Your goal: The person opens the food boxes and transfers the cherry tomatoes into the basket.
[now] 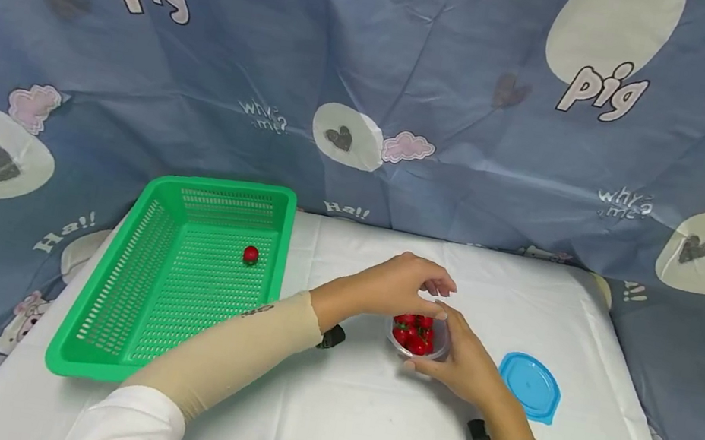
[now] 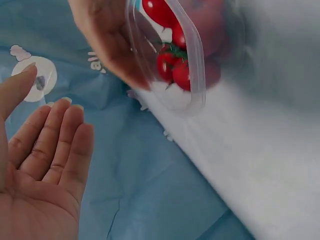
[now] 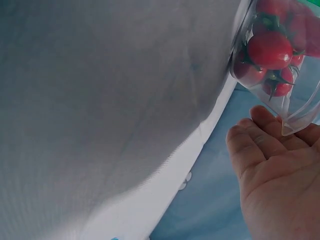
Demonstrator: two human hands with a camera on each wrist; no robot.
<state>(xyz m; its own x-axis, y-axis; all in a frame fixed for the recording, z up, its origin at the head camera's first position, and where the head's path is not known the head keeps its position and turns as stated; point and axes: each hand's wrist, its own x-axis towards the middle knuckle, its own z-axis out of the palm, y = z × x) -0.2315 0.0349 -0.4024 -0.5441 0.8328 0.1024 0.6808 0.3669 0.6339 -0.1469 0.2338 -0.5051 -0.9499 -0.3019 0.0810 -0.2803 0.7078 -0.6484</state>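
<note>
A clear plastic container [image 1: 400, 347] filled with several red cherry tomatoes [image 1: 415, 335] with green stems sits on the white tabletop. My right hand [image 1: 465, 357] holds it from the right side, thumb at the near rim and fingers toward the far rim. Close by on the far left of the container is my left hand [image 1: 400, 287], its fingers loosely bent with nothing in them. The left wrist view shows that palm bare, apart from the container. One more cherry tomato [image 1: 251, 255] lies in a green basket [image 1: 279, 262].
A blue lid [image 1: 530, 387] lies on the white cloth [image 1: 319, 430], right of my right forearm. The green basket takes up the left of the table. A blue printed curtain [image 1: 377, 62] hangs behind the far edge.
</note>
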